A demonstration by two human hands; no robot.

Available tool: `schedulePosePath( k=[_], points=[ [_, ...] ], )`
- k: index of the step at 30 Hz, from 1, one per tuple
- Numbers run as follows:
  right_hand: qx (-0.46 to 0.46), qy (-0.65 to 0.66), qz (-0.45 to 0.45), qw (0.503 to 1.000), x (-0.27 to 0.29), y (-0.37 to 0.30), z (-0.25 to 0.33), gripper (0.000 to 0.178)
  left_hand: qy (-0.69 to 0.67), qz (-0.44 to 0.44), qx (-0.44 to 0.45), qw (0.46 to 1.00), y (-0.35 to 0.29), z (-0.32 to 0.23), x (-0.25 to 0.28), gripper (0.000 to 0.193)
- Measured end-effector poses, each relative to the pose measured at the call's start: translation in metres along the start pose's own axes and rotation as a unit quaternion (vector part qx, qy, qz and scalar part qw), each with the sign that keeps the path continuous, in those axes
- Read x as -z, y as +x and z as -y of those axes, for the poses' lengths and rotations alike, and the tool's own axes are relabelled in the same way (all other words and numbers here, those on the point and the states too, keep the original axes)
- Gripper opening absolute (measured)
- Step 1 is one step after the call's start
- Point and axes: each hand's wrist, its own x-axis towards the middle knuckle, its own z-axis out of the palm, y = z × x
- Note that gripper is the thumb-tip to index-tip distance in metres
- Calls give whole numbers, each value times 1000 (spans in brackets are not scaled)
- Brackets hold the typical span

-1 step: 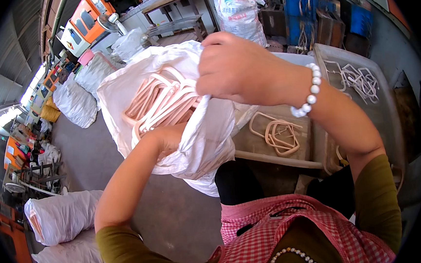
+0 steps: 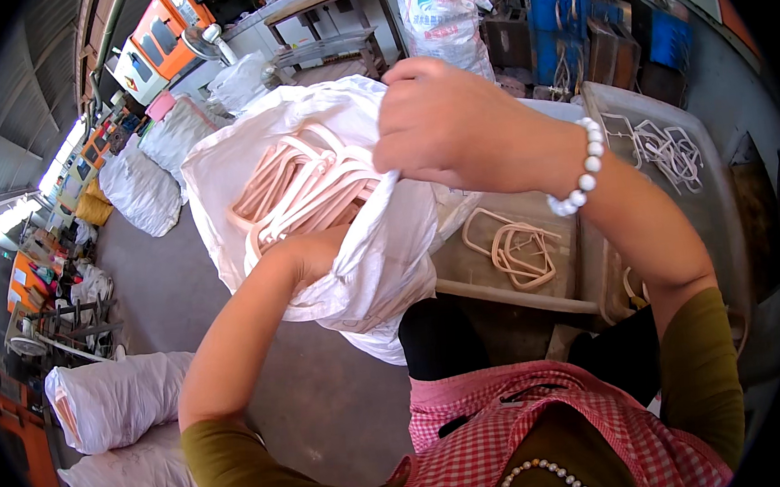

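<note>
Our R hand (image 2: 441, 131) grips the white sack (image 2: 391, 261) by its rim; our L hand (image 2: 321, 254) is inside, fingers hidden, so we can't tell its grip. Pink frames (image 2: 306, 188) lie bunched w/in sack (tan frames (image 2: 524, 281) in tray (image 2: 460, 270) nrby).

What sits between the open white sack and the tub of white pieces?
Another tub with a few peach pieces, in the head view; the right hand hides part of it.

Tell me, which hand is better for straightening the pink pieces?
Probably the left hand: it is partly inside the white bag, beside the pink pieces, while the right hand grips the bag.
</note>
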Motion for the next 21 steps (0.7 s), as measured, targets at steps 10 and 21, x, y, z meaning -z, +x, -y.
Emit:
schedulePosePath(
  k=[10, 21],
  points=[
    [-13, 44, -29, 999, 6, -15, 0, 10, 15, -199, 62, 978, -7, -28, 49, 61],
    [-21, 63, -48, 997, 1, -4, 8, 13, 6, -209, -67, 976, 36, 10, 8, 65]
  ],
)
